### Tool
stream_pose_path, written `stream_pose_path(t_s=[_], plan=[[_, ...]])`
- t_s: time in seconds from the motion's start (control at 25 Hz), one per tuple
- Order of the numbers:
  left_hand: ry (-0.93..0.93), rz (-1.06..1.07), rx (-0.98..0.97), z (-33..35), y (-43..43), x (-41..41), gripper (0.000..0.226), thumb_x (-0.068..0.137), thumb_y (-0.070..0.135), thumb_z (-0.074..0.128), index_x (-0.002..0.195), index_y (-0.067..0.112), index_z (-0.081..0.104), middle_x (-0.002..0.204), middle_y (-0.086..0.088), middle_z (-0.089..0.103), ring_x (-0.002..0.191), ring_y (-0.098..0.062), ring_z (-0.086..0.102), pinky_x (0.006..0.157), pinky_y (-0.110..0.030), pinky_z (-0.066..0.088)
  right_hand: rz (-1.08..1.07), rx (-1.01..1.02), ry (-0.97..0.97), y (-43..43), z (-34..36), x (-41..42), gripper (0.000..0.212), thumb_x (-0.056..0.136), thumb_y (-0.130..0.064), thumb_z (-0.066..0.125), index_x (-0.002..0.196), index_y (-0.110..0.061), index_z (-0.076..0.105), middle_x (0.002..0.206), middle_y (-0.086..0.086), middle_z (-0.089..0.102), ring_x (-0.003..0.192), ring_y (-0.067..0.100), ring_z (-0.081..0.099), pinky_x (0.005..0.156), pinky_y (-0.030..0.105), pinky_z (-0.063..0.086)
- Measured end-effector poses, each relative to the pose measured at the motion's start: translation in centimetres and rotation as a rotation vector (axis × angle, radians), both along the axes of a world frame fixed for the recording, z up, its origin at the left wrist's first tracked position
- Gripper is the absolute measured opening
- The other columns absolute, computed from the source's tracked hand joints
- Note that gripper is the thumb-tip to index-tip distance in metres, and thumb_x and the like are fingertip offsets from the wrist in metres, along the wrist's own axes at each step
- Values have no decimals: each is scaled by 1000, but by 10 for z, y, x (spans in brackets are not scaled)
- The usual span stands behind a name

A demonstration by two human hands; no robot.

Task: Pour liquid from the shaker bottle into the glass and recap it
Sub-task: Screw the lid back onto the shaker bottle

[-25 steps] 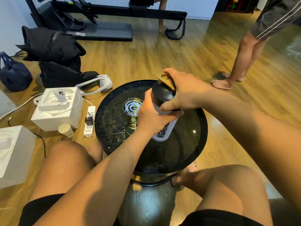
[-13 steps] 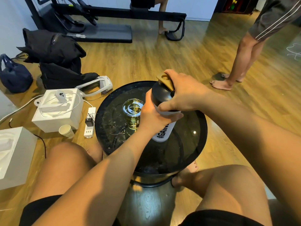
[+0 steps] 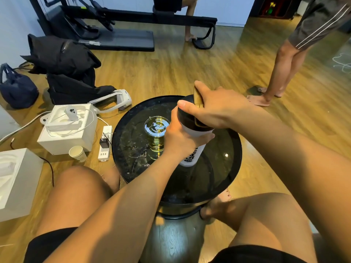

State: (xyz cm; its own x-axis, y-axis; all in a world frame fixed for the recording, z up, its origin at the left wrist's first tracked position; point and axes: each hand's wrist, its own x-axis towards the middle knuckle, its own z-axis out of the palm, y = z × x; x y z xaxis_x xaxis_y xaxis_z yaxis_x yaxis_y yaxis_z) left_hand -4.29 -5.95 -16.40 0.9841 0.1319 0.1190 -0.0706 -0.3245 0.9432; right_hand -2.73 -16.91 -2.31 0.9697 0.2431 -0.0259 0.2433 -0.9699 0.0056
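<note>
You are holding the shaker bottle [image 3: 191,156] upright at the worktop's [image 3: 233,149] middle with your left hand [image 3: 178,137], curling your right hand's [image 3: 218,109] fingers [image 3: 207,90] over its gold cap [image 3: 197,95], with the glass [image 3: 156,133] just beside at nine o'clock.

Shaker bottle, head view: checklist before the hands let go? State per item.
1. Shaker bottle held firm: left hand grips its white body. ok
2. Lid on the bottle: right hand grips it from above. ok
3. Lid screwed tight, gold flip cap snapped down: hidden by the right hand. cannot tell
4. Glass upright, yellow liquid in it. ok
5. Gap between glass and left hand: they overlap in this view. cannot tell
6. Round black table dry: splashes lie near the glass. not ok
</note>
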Motion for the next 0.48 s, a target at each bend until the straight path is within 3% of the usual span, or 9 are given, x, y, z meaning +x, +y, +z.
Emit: stream_pose_path(t_s=[0.08,0.16,0.24,0.32,0.4,0.48], plan=[[-35,-7,-50,-2,2,-2,103,44,59,93,126,48,32,111,27,61,106,4,61,85,-26,54,9,68,60,-9,6,1,102,75,-91,14,156,-30,15,143,21,47,123,40,50,81,41,37],[-70,2,-56,-1,3,-3,101,44,59,93,125,47,34,113,30,62,108,8,59,87,-23,53,6,147,83,-18,9,1,96,81,-86,15,154,-24,25,140,17,53,122,36,52,82,37,34],[-85,5,-60,-2,2,-3,101,45,58,93,128,40,38,115,26,63,110,5,59,90,-25,53,-9,213,87,-26,12,0,85,88,-78,20,145,-19,40,111,13,67,105,32,60,81,36,39],[-88,-2,-71,-3,1,-4,100,45,57,93,128,40,38,113,31,62,108,10,58,87,-16,50,8,249,92,-32,15,0,68,96,-66,27,134,-15,51,83,6,64,96,29,62,87,41,46],[-97,0,-76,-2,1,-4,101,45,57,92,128,43,37,110,36,60,105,18,54,81,-5,44,18,270,90,-37,16,0,53,101,-53,36,131,-13,56,73,2,59,95,30,63,92,44,48],[-95,5,-69,-1,1,-5,102,45,58,91,130,43,36,112,32,59,107,18,53,81,-4,42,22,272,71,-41,17,1,45,101,-46,43,128,-15,60,69,-2,58,91,29,65,88,41,51]])
